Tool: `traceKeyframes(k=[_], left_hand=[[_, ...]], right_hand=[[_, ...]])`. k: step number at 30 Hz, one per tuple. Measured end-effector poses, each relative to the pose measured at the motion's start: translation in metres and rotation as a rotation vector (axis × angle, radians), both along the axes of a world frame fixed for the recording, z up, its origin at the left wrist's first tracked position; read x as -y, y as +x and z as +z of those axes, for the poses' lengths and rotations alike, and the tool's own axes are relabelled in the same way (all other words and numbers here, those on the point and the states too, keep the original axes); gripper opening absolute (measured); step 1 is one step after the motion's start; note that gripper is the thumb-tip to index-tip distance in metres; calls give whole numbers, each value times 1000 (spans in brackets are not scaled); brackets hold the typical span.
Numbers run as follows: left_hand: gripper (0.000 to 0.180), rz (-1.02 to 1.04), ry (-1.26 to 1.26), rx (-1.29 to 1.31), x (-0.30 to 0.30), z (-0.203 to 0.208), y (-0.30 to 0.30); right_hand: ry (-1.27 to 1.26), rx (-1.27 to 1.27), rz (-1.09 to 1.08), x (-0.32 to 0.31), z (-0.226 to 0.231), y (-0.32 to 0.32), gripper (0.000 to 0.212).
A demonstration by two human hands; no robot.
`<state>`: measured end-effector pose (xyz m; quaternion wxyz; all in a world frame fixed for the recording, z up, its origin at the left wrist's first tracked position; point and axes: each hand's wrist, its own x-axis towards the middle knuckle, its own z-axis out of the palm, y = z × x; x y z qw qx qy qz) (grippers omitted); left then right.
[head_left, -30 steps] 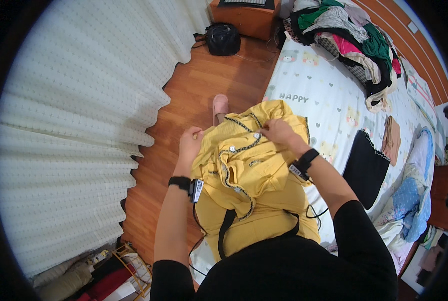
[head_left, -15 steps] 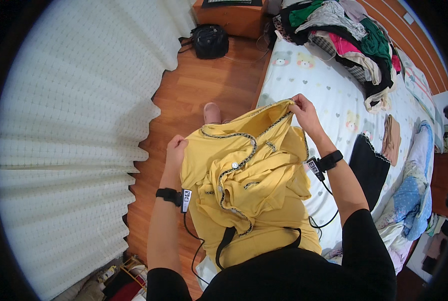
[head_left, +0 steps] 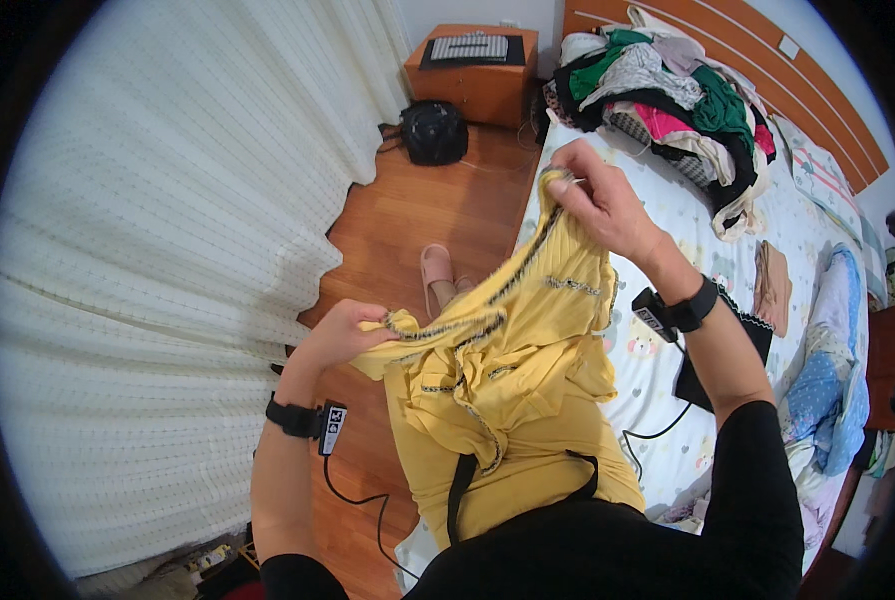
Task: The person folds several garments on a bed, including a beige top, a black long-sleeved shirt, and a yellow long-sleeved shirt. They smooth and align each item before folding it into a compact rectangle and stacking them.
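Head view: grasping a yellow jacket [head_left: 542, 315] with both hands. Pinching one black-and-white trimmed edge between thumb and fingers in the right hand [head_left: 607, 205], raised high beside the bed [head_left: 687, 240]; clutching another trimmed part, lower, in the left hand [head_left: 342, 335], above the wooden floor [head_left: 367, 240]. Stretched slantwise between the two, with lower folds bunched just in front of the black top [head_left: 597, 550]. On the bed, beyond the right hand, heaped with a pile of clothes [head_left: 667, 100], plus a tan garment [head_left: 771, 290] laid nearer.
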<state>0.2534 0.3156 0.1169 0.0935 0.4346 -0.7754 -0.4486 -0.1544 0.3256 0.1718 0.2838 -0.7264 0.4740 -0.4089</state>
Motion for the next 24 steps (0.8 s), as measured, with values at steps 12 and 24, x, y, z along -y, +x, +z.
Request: traceKeyframes(k=[12,24], left_hand=[[21,435,-242,-714,-16,147,-1],[53,-294,-217,-78,-76,274,-41]], right_hand=[[-139,-924,405,-74,112,16,64],[-255,-631,182,-77,225,-17,39]])
